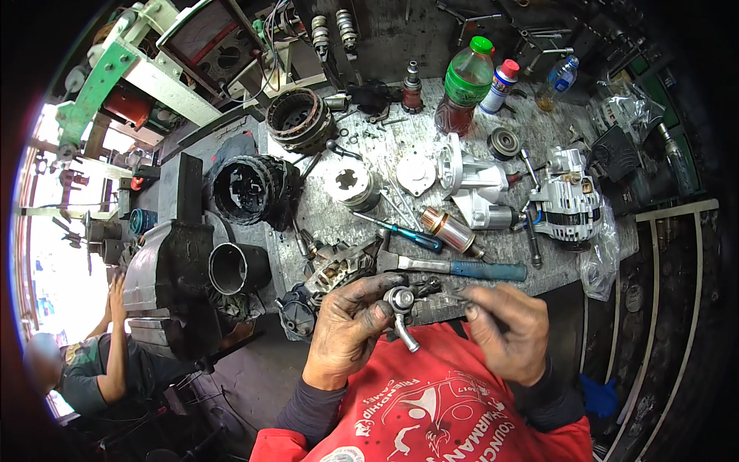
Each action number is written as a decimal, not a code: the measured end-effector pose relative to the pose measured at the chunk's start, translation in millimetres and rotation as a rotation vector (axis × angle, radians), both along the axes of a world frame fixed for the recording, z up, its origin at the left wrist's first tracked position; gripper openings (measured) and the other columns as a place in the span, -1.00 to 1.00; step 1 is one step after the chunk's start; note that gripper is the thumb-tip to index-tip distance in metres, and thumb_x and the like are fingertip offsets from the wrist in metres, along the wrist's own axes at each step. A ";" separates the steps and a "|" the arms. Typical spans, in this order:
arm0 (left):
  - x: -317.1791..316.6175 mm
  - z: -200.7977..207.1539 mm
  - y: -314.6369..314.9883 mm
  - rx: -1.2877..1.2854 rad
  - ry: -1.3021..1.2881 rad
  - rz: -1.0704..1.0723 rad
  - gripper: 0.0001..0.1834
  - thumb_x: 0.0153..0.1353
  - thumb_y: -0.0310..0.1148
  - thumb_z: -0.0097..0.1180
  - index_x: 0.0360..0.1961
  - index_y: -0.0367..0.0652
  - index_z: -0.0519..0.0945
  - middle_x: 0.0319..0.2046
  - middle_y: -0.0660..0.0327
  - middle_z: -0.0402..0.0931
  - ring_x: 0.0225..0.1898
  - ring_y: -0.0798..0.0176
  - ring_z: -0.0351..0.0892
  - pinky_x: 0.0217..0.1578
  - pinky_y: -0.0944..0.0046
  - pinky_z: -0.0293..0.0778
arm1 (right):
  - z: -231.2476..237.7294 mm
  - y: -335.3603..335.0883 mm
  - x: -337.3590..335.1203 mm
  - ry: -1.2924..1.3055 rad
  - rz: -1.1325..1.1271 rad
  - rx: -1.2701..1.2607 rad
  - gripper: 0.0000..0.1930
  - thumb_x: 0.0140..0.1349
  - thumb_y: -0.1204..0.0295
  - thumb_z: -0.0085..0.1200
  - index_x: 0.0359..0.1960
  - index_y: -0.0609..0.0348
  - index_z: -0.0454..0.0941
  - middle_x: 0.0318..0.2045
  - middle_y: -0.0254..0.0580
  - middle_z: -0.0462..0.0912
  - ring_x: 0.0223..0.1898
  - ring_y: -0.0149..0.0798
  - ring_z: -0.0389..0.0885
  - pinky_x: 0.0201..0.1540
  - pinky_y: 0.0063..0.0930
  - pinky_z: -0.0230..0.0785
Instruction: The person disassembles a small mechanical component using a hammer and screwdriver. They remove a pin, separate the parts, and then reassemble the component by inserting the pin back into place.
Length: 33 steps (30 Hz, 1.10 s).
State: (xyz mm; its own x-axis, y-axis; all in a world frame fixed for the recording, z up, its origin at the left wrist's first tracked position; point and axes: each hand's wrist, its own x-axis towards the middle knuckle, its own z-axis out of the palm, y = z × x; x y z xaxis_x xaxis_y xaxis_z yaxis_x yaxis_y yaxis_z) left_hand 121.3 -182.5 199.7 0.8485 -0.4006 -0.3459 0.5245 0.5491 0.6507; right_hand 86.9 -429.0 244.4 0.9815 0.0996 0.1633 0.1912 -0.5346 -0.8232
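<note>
Over the near edge of the workbench, my left hand (350, 323) grips a small metal pipe fitting (401, 300) with a round head and a short bent tube pointing down. Its thumb and fingers close around the head. To the right, my right hand (508, 331) is apart from the fitting, fingers curled and thumb tip close to the index finger; whether something tiny sits between them I cannot make out. Just beyond both hands lies a hammer (485, 269) with a blue grip. A blue-handled screwdriver (416, 237) and a copper-ended armature (450, 229) lie behind it.
A silver starter housing (466, 173) and an alternator (568, 208) stand right on the bench (296, 266). Left are a wound stator (300, 122), a black ring-shaped housing (250, 189) and a vise (165, 269). Bottles (466, 81) stand at the back. Another person (100, 369) is far left.
</note>
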 end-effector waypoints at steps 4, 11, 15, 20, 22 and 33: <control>-3.4 -8.8 8.4 -0.043 -0.031 -0.031 -0.32 0.20 -0.40 0.48 0.29 -0.41 0.48 0.08 -0.04 0.65 0.02 0.13 0.72 0.07 0.12 0.70 | -57.2 -30.6 5.6 0.184 -0.062 -0.078 -0.80 0.21 0.55 0.25 -0.12 0.22 0.73 -0.34 -0.12 0.68 -0.28 -0.02 0.66 -0.19 -0.21 0.49; -18.7 -35.5 17.6 -0.049 0.028 -0.042 -0.39 0.22 -0.55 0.40 0.27 -0.45 0.47 0.09 0.02 0.63 0.08 0.14 0.68 0.13 0.12 0.64 | -151.1 -25.9 -10.5 0.042 0.196 -0.429 -0.77 0.11 0.47 0.30 -0.16 0.01 0.76 -0.13 -0.21 0.61 -0.05 -0.08 0.56 0.07 -0.19 0.39; -27.0 -46.9 20.4 -0.116 -0.009 -0.018 -0.39 0.27 -0.45 0.39 0.29 -0.42 0.46 0.04 0.05 0.65 0.02 0.12 0.71 0.10 0.09 0.65 | -169.0 -18.1 -10.1 -0.127 0.207 -0.515 -0.70 0.11 0.45 0.31 -0.07 -0.03 0.74 0.00 -0.16 0.60 -0.01 -0.07 0.56 0.11 -0.11 0.37; -36.6 -49.5 21.7 -0.207 0.057 0.085 -0.39 0.34 -0.33 0.34 0.31 -0.39 0.44 0.01 0.03 0.66 -0.02 0.04 0.73 0.08 0.05 0.66 | -175.2 -27.3 -17.5 -0.172 0.100 -0.520 -0.66 0.14 0.44 0.31 -0.01 0.00 0.69 0.05 -0.06 0.58 0.04 0.00 0.55 0.14 -0.07 0.37; -39.8 -48.3 20.5 -0.208 0.099 0.123 -0.36 0.33 -0.32 0.34 0.33 -0.40 0.41 0.07 -0.04 0.64 0.03 -0.03 0.73 0.06 0.09 0.69 | -175.1 -34.0 -20.9 -0.154 0.054 -0.481 -0.66 0.14 0.44 0.31 -0.01 0.02 0.68 0.06 -0.03 0.57 0.06 0.03 0.55 0.15 -0.04 0.37; -49.9 -47.5 13.0 -0.259 0.113 0.189 -0.25 0.24 -0.34 0.44 0.36 -0.36 0.35 0.10 -0.12 0.60 0.03 -0.10 0.72 -0.04 0.13 0.76 | -174.4 -64.8 -10.7 -0.108 0.028 -0.558 -0.62 0.18 0.45 0.26 0.06 0.13 0.63 0.10 0.02 0.56 0.08 0.13 0.53 0.19 0.00 0.33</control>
State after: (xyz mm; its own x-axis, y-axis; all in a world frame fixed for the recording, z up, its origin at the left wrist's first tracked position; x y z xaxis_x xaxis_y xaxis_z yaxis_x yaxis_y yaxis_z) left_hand 71.4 -169.5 152.2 0.8783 -0.3265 -0.3492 0.4583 0.7830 0.4206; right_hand 76.2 -493.9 70.0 0.9578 0.2258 0.1777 0.2794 -0.8763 -0.3926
